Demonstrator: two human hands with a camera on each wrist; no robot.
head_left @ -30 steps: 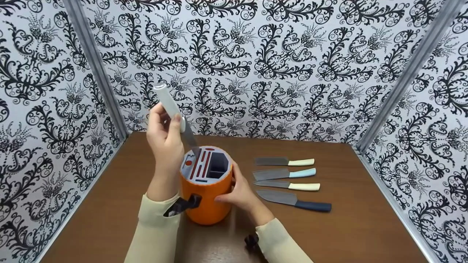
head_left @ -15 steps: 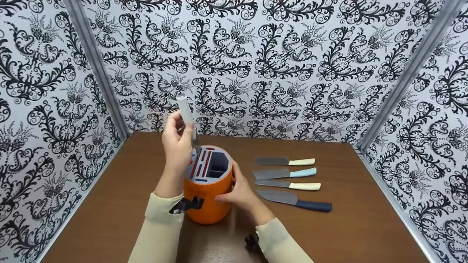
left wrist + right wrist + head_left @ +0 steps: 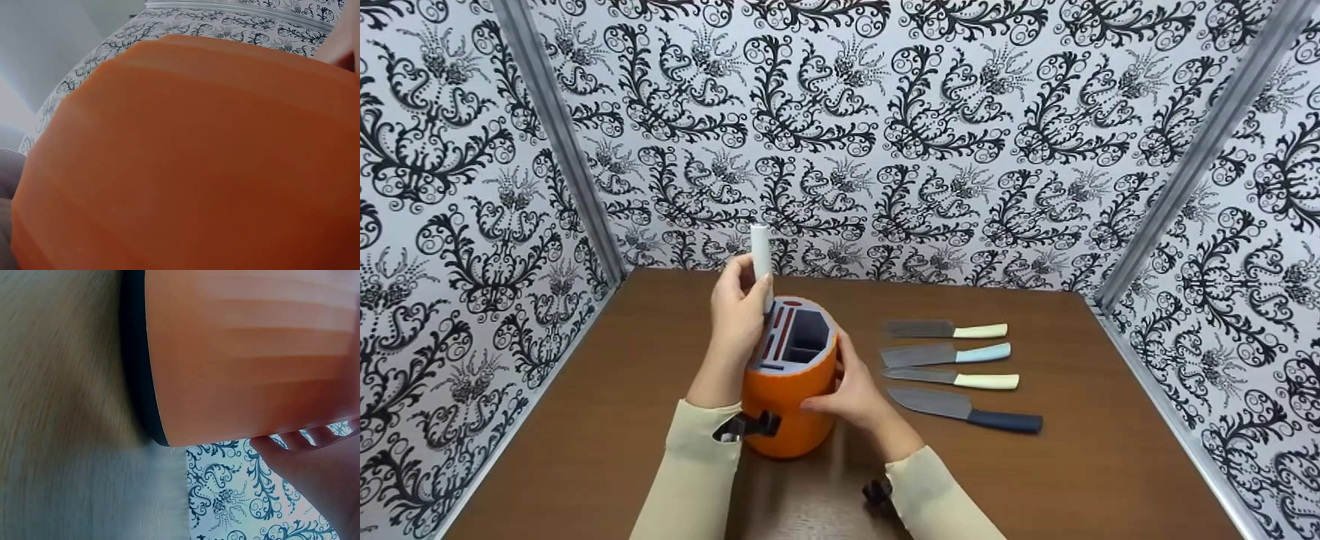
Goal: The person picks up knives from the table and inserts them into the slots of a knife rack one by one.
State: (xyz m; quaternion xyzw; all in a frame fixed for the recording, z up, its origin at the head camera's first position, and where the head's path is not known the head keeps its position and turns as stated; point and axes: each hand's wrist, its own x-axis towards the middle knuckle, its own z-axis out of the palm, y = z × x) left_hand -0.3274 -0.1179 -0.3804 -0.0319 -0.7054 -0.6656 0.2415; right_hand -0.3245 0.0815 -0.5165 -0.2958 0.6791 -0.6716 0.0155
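My left hand [image 3: 737,311] grips the pale grey handle of a knife [image 3: 761,255], which stands almost upright over the left part of an orange knife block [image 3: 789,420]. Its blade cannot be seen; hand and handle cover that slot. Around the block's right side my right hand [image 3: 855,390] holds on, thumb in front and fingers behind. The block's grey top has narrow slots and a larger dark opening. Its orange wall [image 3: 185,157] fills most of the left wrist view. In the right wrist view the block's black base [image 3: 138,365] sits on the table.
To the right lie several knives in a column: a cream-handled cleaver [image 3: 945,330], a light-blue-handled one [image 3: 949,354], a narrow cream-handled one [image 3: 952,379] and a navy-handled one [image 3: 967,411]. Patterned walls [image 3: 840,150] enclose the brown table [image 3: 1080,450].
My left hand has moved right and down with the knife, which has gone from tilted to nearly upright, its blade now out of sight. The right hand stays on the block.
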